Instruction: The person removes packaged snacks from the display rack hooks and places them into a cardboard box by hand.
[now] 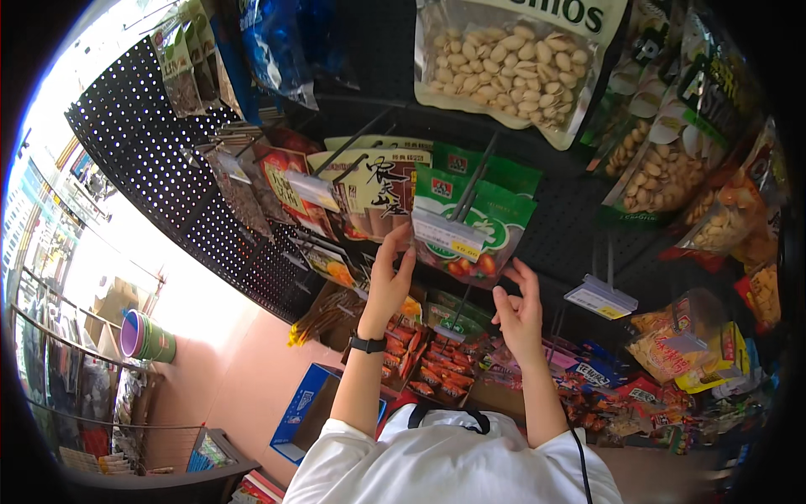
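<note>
A green snack bag (522, 211) with red fruit, probably jujubes, printed near its base hangs from a metal peg hook (482, 173). A clear label holder with a yellow-edged price tag (466, 247) covers part of its front. My left hand (391, 274) is raised at the bag's lower left edge, thumb and forefinger apart. By the lower right corner is my right hand (521, 309), its fingers loosely bent and nothing seen between them. Whether either hand touches the bag is hard to tell. Directly left of it hangs a beige bag (384, 183) with large dark characters.
A large pistachio bag (510, 75) hangs overhead, with more nut bags (667, 170) to the right. An unloaded hook with a label holder (601, 295) juts out. Below are boxes of small red packets (444, 368). A blue carton (302, 409) and buckets (148, 337) stand at left.
</note>
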Motion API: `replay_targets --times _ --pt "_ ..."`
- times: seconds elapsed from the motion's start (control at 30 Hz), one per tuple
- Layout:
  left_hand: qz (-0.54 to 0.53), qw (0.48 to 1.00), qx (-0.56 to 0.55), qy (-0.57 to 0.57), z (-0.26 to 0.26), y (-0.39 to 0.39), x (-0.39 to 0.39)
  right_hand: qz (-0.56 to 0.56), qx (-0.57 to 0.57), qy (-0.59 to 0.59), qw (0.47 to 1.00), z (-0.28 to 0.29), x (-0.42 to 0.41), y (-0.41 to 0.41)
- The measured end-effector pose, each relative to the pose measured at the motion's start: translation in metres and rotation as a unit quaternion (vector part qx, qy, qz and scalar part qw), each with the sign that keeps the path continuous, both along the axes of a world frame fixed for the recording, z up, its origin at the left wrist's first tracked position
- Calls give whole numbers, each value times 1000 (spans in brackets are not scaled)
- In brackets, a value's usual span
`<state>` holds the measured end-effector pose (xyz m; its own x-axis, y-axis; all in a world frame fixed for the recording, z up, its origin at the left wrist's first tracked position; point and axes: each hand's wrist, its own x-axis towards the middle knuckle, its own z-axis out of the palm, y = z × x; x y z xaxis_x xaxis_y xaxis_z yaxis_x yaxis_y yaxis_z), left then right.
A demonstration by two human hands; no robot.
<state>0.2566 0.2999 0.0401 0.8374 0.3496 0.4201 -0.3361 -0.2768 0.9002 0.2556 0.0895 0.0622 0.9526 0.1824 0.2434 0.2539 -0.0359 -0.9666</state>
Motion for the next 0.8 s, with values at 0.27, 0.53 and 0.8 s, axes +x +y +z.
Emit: replay_targets --times 0.27,0.53,0.8 --pt "-21 1000 11 -3 -14 4 2 -30 -35 -88 995 -7 11 7" --pt "10 999 39 -23 -2 -7 -19 -27 5 -128 991 -3 4 2" --pt "14 999 -23 -18 11 -19 -54 38 49 -41 997 11 -22 -7"
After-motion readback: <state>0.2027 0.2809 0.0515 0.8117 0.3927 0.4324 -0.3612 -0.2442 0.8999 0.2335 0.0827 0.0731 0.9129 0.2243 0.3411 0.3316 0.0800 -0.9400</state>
